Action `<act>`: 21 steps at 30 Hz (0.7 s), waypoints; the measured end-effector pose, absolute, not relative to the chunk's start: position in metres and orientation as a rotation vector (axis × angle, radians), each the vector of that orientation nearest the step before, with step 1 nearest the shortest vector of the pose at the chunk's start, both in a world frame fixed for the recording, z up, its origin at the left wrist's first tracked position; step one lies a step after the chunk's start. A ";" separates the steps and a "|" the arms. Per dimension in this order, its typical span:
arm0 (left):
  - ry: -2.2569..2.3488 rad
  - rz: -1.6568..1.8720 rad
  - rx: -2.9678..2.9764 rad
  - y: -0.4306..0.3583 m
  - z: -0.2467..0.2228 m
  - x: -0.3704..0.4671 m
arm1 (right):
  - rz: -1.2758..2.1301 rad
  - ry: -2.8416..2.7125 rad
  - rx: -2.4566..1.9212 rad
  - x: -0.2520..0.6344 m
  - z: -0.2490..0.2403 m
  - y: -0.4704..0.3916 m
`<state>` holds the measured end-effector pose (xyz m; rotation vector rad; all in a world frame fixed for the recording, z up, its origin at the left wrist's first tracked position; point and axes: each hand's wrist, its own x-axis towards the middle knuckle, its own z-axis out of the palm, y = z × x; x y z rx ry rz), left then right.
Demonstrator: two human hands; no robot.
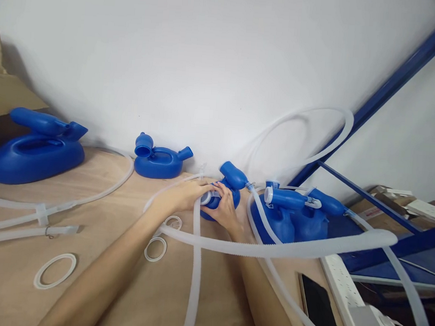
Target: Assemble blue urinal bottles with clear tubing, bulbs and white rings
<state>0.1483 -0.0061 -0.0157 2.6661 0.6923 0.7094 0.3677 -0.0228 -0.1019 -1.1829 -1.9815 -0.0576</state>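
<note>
Both hands meet at the neck of a blue bottle (233, 196) near the middle of the table. My left hand (195, 191) has its fingers closed at the white ring (206, 198) on the bottle's mouth. My right hand (225, 204) curls round the same neck from the right, thumb and fingers on it. A blue funnel-shaped piece (233, 174) sits above this bottle, with a clear tube (262, 212) running from its narrow end. Another translucent tube (195, 282) passes just below my left hand toward the front edge.
Blue bottles stand at the left (33, 158), back (159, 164) and right (273, 222). White rings (55, 271) lie at left. A long tube (271, 248) arches over my forearms. A phone (321, 312) and power strip (343, 288) lie at right, beside a blue metal frame (383, 70).
</note>
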 end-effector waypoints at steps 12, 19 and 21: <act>0.464 0.568 3.518 0.003 -0.013 0.146 | -0.099 -2.020 -1.143 0.368 -0.104 -0.018; 0.328 0.426 3.613 0.002 0.011 0.150 | -0.088 -2.029 -1.207 0.362 -0.101 -0.022; 0.264 0.397 3.648 -0.002 0.018 0.149 | -0.098 -2.022 -1.209 0.361 -0.100 -0.023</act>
